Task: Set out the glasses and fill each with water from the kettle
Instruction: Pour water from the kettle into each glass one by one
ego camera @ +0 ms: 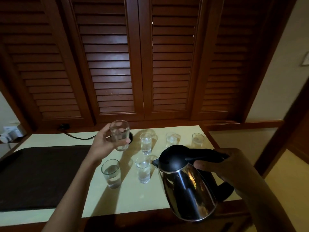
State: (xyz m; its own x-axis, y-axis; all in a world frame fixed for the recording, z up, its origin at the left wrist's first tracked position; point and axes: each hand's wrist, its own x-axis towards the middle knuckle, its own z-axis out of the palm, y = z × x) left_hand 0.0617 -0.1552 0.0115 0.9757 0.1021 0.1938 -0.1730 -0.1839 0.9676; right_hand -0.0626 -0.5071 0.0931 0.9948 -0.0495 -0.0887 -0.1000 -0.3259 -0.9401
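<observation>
Fingers (199, 164) of the right hand (234, 169) curl round the black handle of the kettle (187, 186), lower right of frame, held tilted with the spout toward centre.

Judgement: steel body, heavy if well filled. The handle is the only sensible hold.

Lower centre: the near-left glass (111, 173) and near-centre glass (143, 169) stand on the tabletop (133, 198), both with water in them.

Above them, left of centre: the left hand (107, 143) wraps the held glass (119, 134) at mid-wall, clear of the tabletop. Fill level unreadable.

Judgement: smooth, fragile, slippery when wet. Grip the wall, not the rim.

Beyond: back-row glasses (171, 138) stand apart and appear filled.
</observation>
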